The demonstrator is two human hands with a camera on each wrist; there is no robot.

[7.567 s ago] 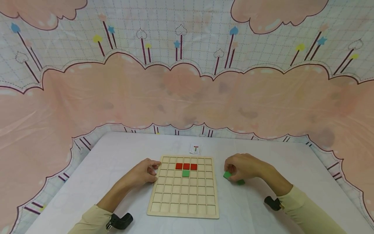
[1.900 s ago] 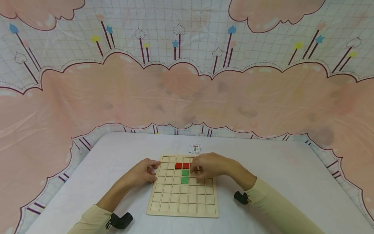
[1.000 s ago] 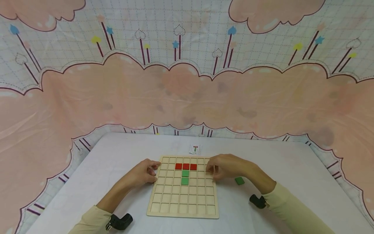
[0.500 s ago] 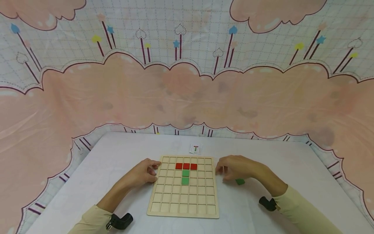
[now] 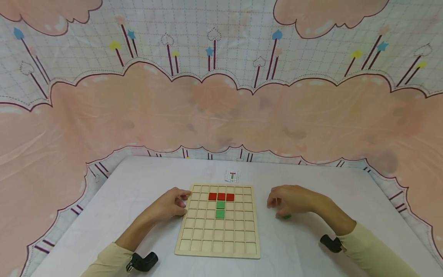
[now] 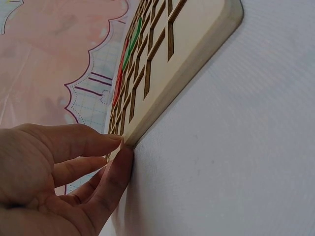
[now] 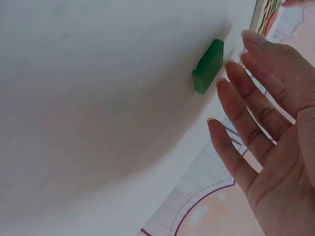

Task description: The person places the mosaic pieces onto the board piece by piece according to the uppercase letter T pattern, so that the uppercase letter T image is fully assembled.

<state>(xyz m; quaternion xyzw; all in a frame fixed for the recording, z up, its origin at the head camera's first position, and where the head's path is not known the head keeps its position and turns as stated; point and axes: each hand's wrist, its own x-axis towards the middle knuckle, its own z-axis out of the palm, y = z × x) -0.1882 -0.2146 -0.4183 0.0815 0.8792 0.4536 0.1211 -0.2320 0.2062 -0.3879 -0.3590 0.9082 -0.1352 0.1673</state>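
My left hand (image 5: 168, 204) touches the left edge of a wooden grid board (image 5: 209, 234) with its thumb and fingertips; the left wrist view shows the fingers (image 6: 78, 142) against that edge. On the board, red square tiles (image 5: 221, 196) form a short row of three, and two green tiles (image 5: 220, 209) run down from its middle. To the right of the board, my right hand (image 5: 294, 199) hovers with loosely bent, spread fingers, holding nothing. A loose green tile (image 7: 209, 68) lies on the table just off its fingertips; the hand mostly hides it in the head view.
A small printed card (image 5: 232, 176) with a red and green grid pattern lies behind the board. White cloth covers the table (image 5: 138, 181). A patterned curtain (image 5: 214, 115) closes off the back and sides. Each wrist wears a black device (image 5: 142, 262).
A second green tile now sits in the board below the first. My right hand has withdrawn rightward from the board to the loose green tile. The left hand stays at the board's edge.
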